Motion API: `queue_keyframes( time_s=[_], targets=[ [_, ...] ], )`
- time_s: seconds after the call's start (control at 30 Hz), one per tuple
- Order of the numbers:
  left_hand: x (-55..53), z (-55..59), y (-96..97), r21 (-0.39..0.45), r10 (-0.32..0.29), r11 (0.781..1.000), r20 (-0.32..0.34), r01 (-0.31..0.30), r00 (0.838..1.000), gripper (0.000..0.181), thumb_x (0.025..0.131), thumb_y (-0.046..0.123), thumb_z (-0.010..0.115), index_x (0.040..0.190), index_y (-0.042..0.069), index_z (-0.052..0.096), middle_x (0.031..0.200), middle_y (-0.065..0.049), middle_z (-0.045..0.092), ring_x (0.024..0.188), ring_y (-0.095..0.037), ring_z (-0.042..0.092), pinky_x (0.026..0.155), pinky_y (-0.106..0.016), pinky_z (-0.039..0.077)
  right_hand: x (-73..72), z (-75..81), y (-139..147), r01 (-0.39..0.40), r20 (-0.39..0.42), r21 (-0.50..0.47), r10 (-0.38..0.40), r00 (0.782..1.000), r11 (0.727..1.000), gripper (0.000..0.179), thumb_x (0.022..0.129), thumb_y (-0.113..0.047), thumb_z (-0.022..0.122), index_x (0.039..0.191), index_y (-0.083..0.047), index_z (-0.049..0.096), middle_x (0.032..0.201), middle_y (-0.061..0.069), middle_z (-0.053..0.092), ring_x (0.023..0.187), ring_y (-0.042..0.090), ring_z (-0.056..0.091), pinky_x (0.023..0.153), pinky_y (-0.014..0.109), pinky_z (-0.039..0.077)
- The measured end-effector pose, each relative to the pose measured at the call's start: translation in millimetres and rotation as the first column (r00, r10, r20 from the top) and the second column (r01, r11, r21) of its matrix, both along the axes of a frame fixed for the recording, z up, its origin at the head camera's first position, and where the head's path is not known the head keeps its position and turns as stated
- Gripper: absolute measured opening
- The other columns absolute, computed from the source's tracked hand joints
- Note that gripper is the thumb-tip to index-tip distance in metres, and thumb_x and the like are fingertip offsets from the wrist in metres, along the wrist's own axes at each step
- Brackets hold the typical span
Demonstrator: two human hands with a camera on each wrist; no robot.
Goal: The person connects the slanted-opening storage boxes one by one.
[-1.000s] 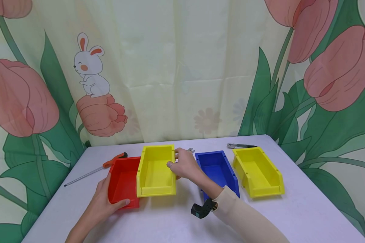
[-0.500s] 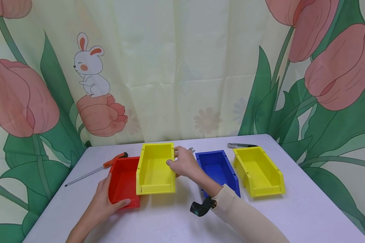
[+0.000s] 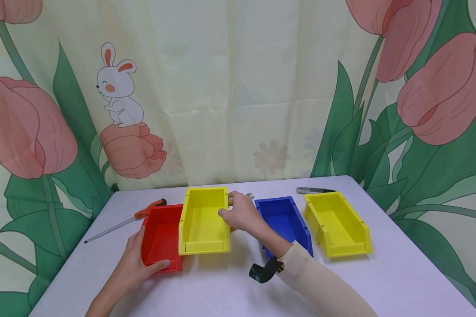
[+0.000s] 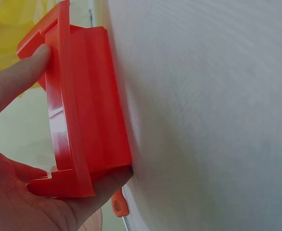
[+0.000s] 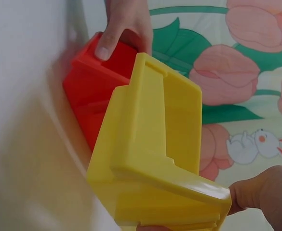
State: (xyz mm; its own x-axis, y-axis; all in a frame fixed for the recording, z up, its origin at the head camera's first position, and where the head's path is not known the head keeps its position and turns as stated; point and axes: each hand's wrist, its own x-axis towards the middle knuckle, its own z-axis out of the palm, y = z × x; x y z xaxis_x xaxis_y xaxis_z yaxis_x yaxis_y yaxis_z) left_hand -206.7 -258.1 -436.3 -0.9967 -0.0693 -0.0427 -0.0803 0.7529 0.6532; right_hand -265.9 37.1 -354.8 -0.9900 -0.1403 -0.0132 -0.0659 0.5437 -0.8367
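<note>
A red storage bin (image 3: 161, 237) sits at the left of the table, and my left hand (image 3: 132, 259) grips it, thumb over its front edge and fingers along its left side. In the left wrist view the red bin (image 4: 90, 96) lies between thumb and fingers. My right hand (image 3: 243, 213) holds a yellow storage bin (image 3: 205, 220) by its right wall, thumb over the rim. This yellow bin is raised and overlaps the red bin's right side in the head view. From the right wrist view, the yellow bin (image 5: 150, 159) hangs above the table, close beside the red one.
A blue bin (image 3: 281, 220) and a second yellow bin (image 3: 337, 224) stand to the right. An orange-handled screwdriver (image 3: 143, 212) lies at the left, a wrench (image 3: 249, 195) behind my right hand, and a grey metal tool (image 3: 313, 190) at the back right. A printed curtain (image 3: 238, 110) hangs behind.
The yellow bin in my right hand rose slightly and has stayed almost in place since. My left hand and the red bin show hardly any movement.
</note>
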Motion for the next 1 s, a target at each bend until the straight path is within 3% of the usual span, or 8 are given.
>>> queue_keyframes(
  time_s=[0.3,0.73,1.0],
  targets=[
    [-0.3,-0.3,-1.8,0.000,-0.005,1.000,-0.002,0.005,1.000,0.140,0.066,0.037,0.100,0.169,0.011,0.009,0.160,-0.027,0.029,0.140,-0.049,0.040,0.088,-0.051,0.067,2.6,-2.2,-0.4,0.001,0.017,0.013,-0.001,1.000,1.000,0.062,0.098,-0.014,0.074,0.152,0.000,0.049,0.142,0.022,0.065,0.094,0.028,0.078,0.070,0.040,0.068],
    [0.3,-0.7,-2.3,0.007,-0.007,1.000,-0.016,0.007,1.000,0.139,0.066,0.037,0.100,0.169,0.012,0.010,0.159,-0.026,0.031,0.139,-0.048,0.041,0.087,-0.051,0.067,0.1,-1.7,-0.8,0.004,0.011,0.003,-0.004,1.000,1.000,0.059,0.098,-0.014,0.073,0.151,0.000,0.050,0.142,0.024,0.064,0.094,0.029,0.078,0.065,0.037,0.067],
    [3.1,-2.7,6.9,0.030,0.019,0.999,-0.019,-0.018,1.000,0.139,0.065,0.039,0.101,0.169,0.014,0.012,0.158,-0.026,0.031,0.139,-0.049,0.040,0.087,-0.052,0.067,-6.4,-3.0,6.4,-0.031,0.031,0.010,0.031,0.999,0.999,0.060,0.100,-0.013,0.071,0.154,0.000,0.048,0.144,0.025,0.064,0.092,0.028,0.078,0.067,0.040,0.068]
  ],
)
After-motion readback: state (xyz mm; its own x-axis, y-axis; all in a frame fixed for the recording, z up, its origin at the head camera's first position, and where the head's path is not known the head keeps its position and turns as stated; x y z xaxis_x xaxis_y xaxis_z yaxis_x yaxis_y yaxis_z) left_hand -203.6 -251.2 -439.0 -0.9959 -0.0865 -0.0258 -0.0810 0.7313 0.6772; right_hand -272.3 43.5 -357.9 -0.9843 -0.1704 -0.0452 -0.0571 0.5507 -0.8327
